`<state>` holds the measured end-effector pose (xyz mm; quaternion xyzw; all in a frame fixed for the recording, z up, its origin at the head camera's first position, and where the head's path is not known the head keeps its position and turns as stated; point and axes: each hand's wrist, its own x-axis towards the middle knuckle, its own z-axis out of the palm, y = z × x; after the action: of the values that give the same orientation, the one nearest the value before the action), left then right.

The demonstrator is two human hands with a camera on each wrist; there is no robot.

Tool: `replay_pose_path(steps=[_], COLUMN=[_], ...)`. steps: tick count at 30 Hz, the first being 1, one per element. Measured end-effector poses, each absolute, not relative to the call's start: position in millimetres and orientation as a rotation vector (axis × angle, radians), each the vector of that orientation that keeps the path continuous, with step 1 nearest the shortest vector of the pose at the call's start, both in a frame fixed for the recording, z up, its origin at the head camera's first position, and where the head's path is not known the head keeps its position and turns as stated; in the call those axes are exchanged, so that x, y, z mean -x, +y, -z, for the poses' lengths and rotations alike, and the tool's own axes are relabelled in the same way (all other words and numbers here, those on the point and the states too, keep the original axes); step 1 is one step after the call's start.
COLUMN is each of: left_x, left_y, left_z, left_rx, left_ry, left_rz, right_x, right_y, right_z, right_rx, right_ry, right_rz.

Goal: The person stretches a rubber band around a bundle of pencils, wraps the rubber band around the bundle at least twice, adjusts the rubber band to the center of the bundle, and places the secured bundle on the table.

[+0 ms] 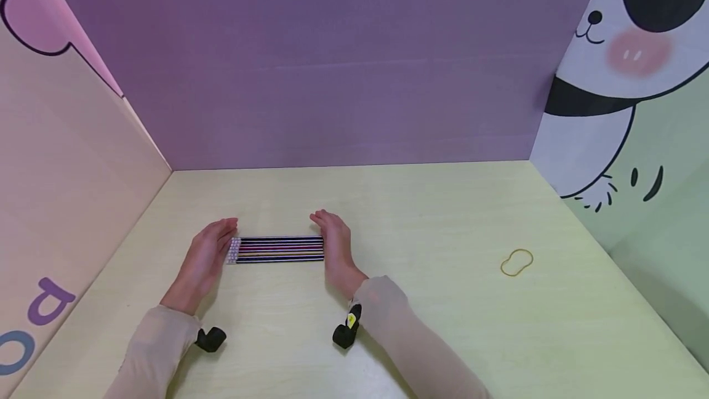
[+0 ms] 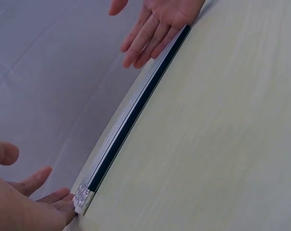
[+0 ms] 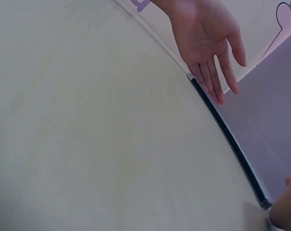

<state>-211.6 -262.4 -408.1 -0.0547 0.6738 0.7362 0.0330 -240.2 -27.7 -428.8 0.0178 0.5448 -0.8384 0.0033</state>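
Observation:
Several dark-striped pencils (image 1: 281,250) lie side by side in a flat row on the table, their silver ferrules and white eraser ends (image 2: 81,201) pointing left. My left hand (image 1: 206,254) stands on edge at the eraser ends, fingers extended and palm facing inward. At the opposite ends my right hand (image 1: 338,248) is upright with straight fingers, its palm against the pencil tips. In the right wrist view the left palm (image 3: 205,41) shows flat beside the row, and only part of the right hand (image 3: 286,207) appears at the lower corner.
A yellow rubber band (image 1: 517,262) lies on the pale wooden table (image 1: 432,325), well to the right of the hands. A purple panel (image 1: 354,79) closes off the back, with printed panels along the left and right sides.

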Motion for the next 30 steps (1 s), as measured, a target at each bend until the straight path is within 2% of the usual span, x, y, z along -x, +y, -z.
replay_pose_path(steps=[3, 7, 13, 17, 21, 30], left_x=[211.2, 207.5, 203.4, 203.5, 203.9, 204.3], left_y=[-264.6, -265.7, -260.4, -250.3, -242.3, -239.6], left_z=[405.2, 397.0, 382.7, 382.3, 386.9, 390.2], left_rx=[0.147, 0.049, -0.432, -0.588, -0.547, -0.558], left_ry=[2.199, 2.595, 3.015, 3.088, 3.089, 3.064], left_rz=[-2.185, -1.85, -1.085, -0.663, -0.39, -0.304], right_x=[244.3, 244.2, 242.5, 240.4, 237.3, 236.1], right_y=[-19.0, -4.1, -0.3, -6.2, -9.4, -13.2], right_z=[420.4, 403.9, 387.2, 384.5, 387.9, 388.2], right_rx=[0.056, 0.313, 0.732, 0.821, 0.824, 0.79], right_ry=[1.95, 2.395, 2.702, 2.762, 2.771, 2.807], right_rz=[2.453, 1.849, 0.854, 0.458, 0.297, 0.233])
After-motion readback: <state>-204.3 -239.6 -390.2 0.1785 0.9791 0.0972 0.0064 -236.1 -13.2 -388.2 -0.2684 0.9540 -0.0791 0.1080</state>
